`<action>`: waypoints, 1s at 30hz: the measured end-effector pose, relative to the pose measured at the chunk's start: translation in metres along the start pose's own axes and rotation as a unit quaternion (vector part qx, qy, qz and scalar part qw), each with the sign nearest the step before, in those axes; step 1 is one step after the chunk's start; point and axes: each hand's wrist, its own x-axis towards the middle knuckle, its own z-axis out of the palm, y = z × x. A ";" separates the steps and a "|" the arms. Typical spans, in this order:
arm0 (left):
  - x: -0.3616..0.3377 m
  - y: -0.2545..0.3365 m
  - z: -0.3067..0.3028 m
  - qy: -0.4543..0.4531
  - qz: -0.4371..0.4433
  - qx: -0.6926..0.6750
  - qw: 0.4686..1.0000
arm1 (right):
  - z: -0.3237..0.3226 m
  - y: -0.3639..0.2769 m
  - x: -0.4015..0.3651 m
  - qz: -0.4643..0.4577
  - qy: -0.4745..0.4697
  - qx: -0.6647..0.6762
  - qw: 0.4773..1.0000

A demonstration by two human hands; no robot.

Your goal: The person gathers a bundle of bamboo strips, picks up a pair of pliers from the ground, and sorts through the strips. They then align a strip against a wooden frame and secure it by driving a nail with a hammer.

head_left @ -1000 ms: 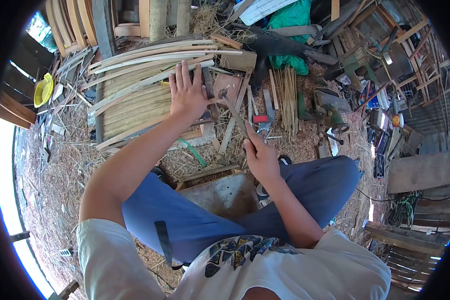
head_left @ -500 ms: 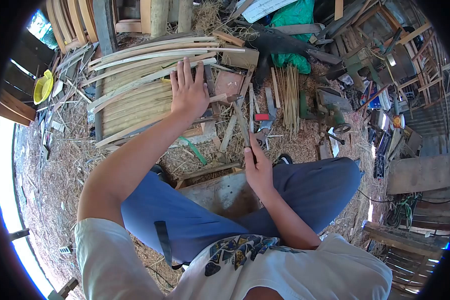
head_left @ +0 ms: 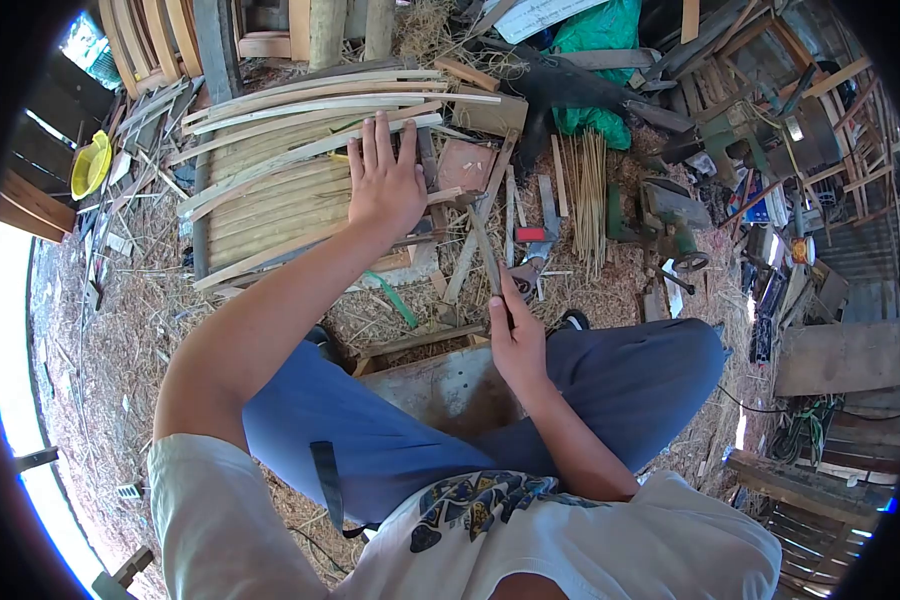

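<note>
My left hand (head_left: 387,190) lies flat with its fingers apart, over the near ends of the curved wooden strips (head_left: 310,150) on the slatted board (head_left: 270,215). In my right hand (head_left: 520,345), closed around the dark grip, is a long knife (head_left: 486,250) with a narrow grey blade. The blade slants up and left, and its far end overlaps the tip of a short wooden piece (head_left: 448,196) beside my left wrist. A reddish flat block (head_left: 465,165) lies just beyond that tip.
A metal-faced wooden box (head_left: 440,385) sits between my legs. To the right are a bundle of thin sticks (head_left: 590,205), a red-marked tool (head_left: 532,234) and a green vise-like machine (head_left: 675,225). A yellow basin (head_left: 91,166) stands far left. Shavings cover the floor (head_left: 150,340).
The whole view has shifted slightly, with surroundings a little lower and further right. Both hands keep nearly the same pose, the knife still in the right one.
</note>
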 end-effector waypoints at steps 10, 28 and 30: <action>0.001 0.001 -0.001 -0.015 -0.004 0.010 1.000 | 0.005 0.011 0.003 -0.076 0.025 0.019 0.997; -0.001 -0.001 0.003 0.011 0.011 0.017 1.000 | -0.010 -0.013 0.006 0.035 -0.027 0.045 0.998; -0.001 -0.001 0.004 0.017 0.016 0.009 1.000 | -0.009 -0.010 0.006 0.018 -0.017 0.052 0.998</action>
